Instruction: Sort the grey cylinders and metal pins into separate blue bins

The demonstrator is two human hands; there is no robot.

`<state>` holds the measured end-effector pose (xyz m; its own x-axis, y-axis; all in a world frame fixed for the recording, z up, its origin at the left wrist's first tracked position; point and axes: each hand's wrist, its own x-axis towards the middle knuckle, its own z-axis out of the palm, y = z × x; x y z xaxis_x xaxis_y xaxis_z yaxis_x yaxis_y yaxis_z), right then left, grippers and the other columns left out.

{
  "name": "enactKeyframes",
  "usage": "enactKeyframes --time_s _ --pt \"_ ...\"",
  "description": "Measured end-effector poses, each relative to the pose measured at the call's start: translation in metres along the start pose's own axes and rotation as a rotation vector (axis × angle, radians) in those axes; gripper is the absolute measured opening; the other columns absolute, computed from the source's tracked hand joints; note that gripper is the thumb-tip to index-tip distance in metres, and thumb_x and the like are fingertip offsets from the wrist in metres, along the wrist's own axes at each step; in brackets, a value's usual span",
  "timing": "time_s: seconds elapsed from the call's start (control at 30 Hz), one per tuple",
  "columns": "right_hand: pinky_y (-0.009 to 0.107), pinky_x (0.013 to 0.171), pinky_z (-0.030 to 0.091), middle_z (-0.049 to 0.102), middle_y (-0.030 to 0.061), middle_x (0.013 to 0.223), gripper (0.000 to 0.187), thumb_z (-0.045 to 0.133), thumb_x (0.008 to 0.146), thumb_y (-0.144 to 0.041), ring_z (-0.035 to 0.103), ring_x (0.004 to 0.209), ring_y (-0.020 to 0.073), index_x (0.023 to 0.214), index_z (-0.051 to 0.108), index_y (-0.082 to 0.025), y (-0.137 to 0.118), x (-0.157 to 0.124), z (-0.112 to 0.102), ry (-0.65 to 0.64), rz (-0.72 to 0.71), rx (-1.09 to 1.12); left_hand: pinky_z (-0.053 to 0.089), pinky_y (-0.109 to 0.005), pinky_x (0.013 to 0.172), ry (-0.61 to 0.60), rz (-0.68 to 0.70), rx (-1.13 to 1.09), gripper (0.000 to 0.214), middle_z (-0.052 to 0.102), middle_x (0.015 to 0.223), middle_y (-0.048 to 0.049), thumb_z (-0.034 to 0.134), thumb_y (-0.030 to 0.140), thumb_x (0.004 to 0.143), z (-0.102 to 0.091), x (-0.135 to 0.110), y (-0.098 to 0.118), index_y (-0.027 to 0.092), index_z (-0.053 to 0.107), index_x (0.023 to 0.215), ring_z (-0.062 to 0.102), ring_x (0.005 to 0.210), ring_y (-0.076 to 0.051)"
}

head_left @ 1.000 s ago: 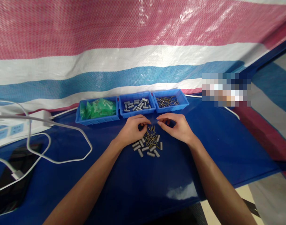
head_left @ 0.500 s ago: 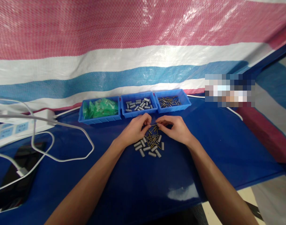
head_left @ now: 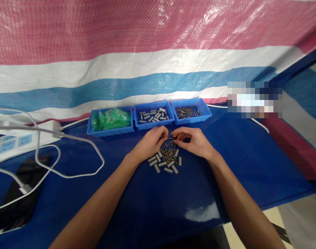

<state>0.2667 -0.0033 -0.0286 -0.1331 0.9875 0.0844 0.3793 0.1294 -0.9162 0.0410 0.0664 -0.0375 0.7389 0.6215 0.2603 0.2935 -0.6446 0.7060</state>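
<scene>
I read this as a makeshift small-parts assembly bench. Just beyond the left hand and right hand sits a row of blue bins of sorted pieces; under them lies a loose pile of pins and sleeves. A striped woven tarp hangs behind; a power strip lies well left of them.

Bright, even light from above. Glare on the striped tarp at upper right; a white sheen patch on the blue counter near its front edge. Shadows faint. Wide-angle bowing at edges. Centre sharp; small parts too fine to resolve. One pixelated block at right.
</scene>
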Motion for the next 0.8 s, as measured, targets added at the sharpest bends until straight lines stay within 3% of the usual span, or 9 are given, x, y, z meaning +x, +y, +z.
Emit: enactKeyframes --time_s 0.2,0.4,0.5,0.6,0.8 --pt "0.032 0.071 0.062 0.080 0.0054 0.091 0.023 0.078 0.088 -0.035 0.071 0.072 0.0171 0.106 0.079 -0.020 -0.003 0.001 0.006 0.038 0.011 0.047 0.043 -0.026 0.069 0.042 -0.023 -0.089 0.009 0.058 0.083 0.0013 0.059 0.012 0.097 -0.001 0.001 -0.001 0.020 0.056 0.096 0.054 0.075 -0.014" --pt "0.032 0.075 0.062 0.081 0.0047 0.092 0.025 0.084 0.084 -0.043 0.075 0.077 0.0181 0.095 0.082 -0.020 -0.001 0.004 0.012 0.043 0.075 0.258 0.048 -0.026 0.071 0.089 -0.015 -0.115 0.003 0.064 0.087 -0.0005 0.062 0.017 0.098 -0.003 0.001 0.002 0.019 0.062 0.097 0.060 0.076 -0.014" --pt "0.031 0.074 0.062 0.082 0.0041 0.088 0.028 0.090 0.078 -0.044 0.075 0.075 0.0174 0.091 0.083 -0.021 -0.001 0.006 0.009 0.091 0.114 0.355 0.052 -0.028 0.077 0.141 0.013 -0.114 0.006 0.072 0.093 -0.0029 0.067 0.020 0.098 -0.004 0.001 0.004 0.019 0.069 0.104 0.066 0.083 -0.016" --pt "0.030 0.069 0.060 0.081 0.0036 0.082 0.031 0.093 0.074 -0.045 0.073 0.071 0.0167 0.090 0.083 -0.021 -0.002 0.007 0.003 0.124 0.136 0.397 0.055 -0.030 0.082 0.179 0.037 -0.088 0.006 0.076 0.094 -0.0039 0.069 0.021 0.098 -0.004 0.000 0.004 0.020 0.074 0.098 0.070 0.086 -0.017" --pt "0.029 0.064 0.059 0.080 0.0037 0.078 0.036 0.095 0.071 -0.048 0.072 0.068 0.0160 0.091 0.083 -0.020 -0.004 0.007 0.000 0.096 0.168 0.439 0.057 -0.030 0.081 0.223 0.066 -0.088 0.008 0.078 0.095 -0.0050 0.072 0.025 0.098 -0.003 -0.001 0.004 0.020 0.078 0.098 0.072 0.086 -0.017"
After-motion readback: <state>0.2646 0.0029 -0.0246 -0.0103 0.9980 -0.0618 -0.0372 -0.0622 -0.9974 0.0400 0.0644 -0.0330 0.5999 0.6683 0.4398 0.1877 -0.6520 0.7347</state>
